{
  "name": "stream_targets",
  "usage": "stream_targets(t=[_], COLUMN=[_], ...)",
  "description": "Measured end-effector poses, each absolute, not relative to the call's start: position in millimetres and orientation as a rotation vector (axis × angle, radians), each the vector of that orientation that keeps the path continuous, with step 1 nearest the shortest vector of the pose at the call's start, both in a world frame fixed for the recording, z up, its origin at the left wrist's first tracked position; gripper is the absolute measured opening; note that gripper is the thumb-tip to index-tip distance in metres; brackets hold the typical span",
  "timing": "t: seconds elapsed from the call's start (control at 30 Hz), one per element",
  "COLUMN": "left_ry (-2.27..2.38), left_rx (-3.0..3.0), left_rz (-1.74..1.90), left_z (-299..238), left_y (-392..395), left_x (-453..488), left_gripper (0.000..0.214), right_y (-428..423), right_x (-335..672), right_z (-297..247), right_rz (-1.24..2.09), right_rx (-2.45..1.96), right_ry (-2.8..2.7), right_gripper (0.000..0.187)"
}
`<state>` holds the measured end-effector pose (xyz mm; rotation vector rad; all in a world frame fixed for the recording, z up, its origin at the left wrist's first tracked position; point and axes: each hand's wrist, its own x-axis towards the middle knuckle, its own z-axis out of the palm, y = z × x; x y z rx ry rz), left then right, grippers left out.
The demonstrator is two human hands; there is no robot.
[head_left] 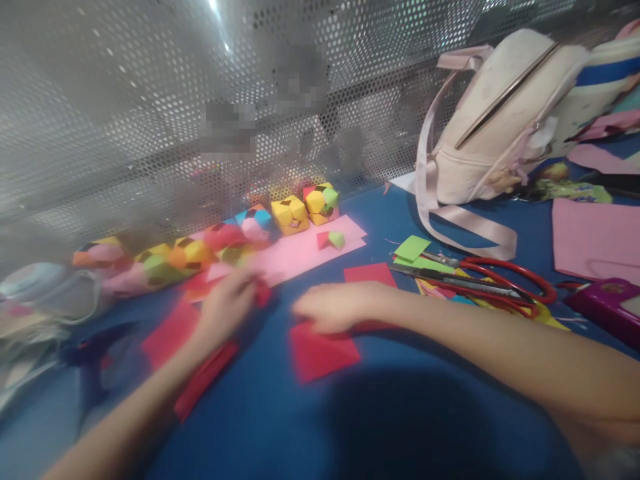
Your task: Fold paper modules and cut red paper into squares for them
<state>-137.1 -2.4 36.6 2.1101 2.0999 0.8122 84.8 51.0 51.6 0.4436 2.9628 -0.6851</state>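
My left hand (227, 303) is blurred, with its fingers drawn together at a small red paper piece (263, 294). Under that forearm lie more red paper sheets (173, 333) and a narrow red folded strip (207, 380). My right hand (333, 307) is closed at the top edge of a red paper square (325, 353); its fingertips are partly hidden. Another red sheet (370, 274) lies behind the right wrist. Beyond both hands, a pink paper sheet (300, 257) carries a small red and green folded unit (331, 240).
Several colourful folded paper balls (290, 215) line the perforated metal panel (165, 87). To the right are scissors (460, 280) over paper scraps, a green paper square (412, 249), a purple tool (607, 307) and a pale backpack (500, 120). A dark blue object (97, 353) lies left.
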Motion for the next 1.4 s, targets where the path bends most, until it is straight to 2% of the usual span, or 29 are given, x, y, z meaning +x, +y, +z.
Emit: stream_targets(t=[0.17,0.43,0.5,0.6,0.63,0.7,0.97,1.13,1.23,1.4], left_ry=[2.041,1.879,1.795,1.664,1.615,1.504,1.64,1.701,1.724,1.645], left_rx=[2.053,2.131,2.179,2.244,2.269,2.316,2.099,1.97,1.926,1.677], left_rz=[0.911,0.981,0.95,0.842,0.803,0.75,0.801,0.878,0.901,1.018], left_z=[41,40,36,32,32,31,19,12,13,15], left_y=[-33,-58,-63,-70,-71,-74,-75,-71,-69,-69], left_x=[-116,-86,-78,-64,-59,-50,-38,-40,-39,-36], left_gripper=[0.032,0.028,0.028,0.03,0.031,0.033,0.035,0.025,0.013,0.006], right_y=[71,89,71,36,26,10,8,11,9,6], right_x=[85,99,108,122,127,135,162,170,173,177], right_z=[42,47,48,44,41,35,19,19,21,21], right_rz=[-0.809,-0.927,-1.215,-2.001,-2.143,-2.226,-2.207,-2.119,-1.833,-0.996], right_rx=[0.574,1.242,1.271,1.238,1.246,1.316,1.516,1.486,1.495,1.352], right_ry=[2.989,3.198,3.139,2.709,2.57,2.416,2.407,2.496,2.665,3.004], right_gripper=[0.02,0.018,0.02,0.015,0.012,0.009,0.013,0.018,0.025,0.016])
